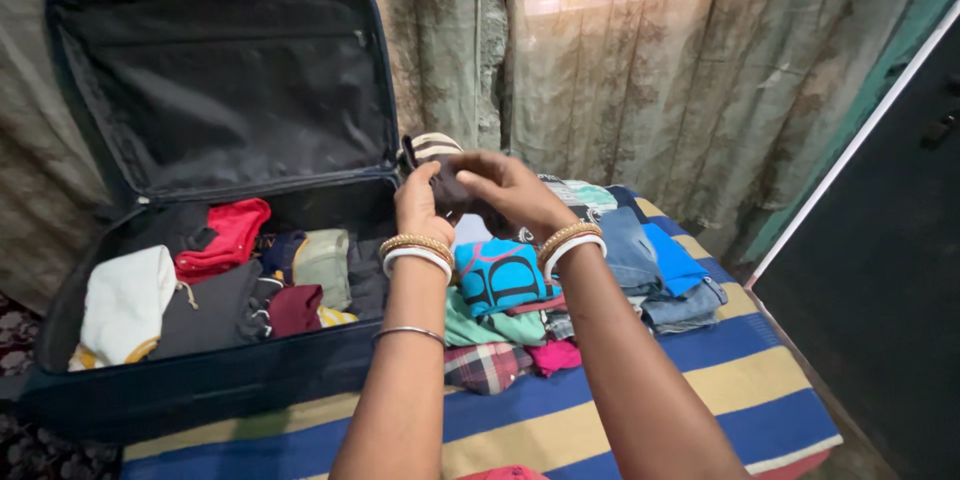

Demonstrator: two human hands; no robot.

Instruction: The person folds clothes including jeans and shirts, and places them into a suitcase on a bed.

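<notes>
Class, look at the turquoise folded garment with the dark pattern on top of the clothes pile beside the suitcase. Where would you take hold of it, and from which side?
Grip the turquoise garment by its near folded edge, coming from above and from the front. It lies flat on top of the clothes pile, with nothing on it, and both hands are busy with a dark cloth over its far edge. Pinching through all layers should keep the fold together.

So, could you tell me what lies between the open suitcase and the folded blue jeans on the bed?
In the head view, a pile of folded clothes lies between the suitcase and the jeans, topped by a turquoise garment, with a plaid piece at its front.
</notes>
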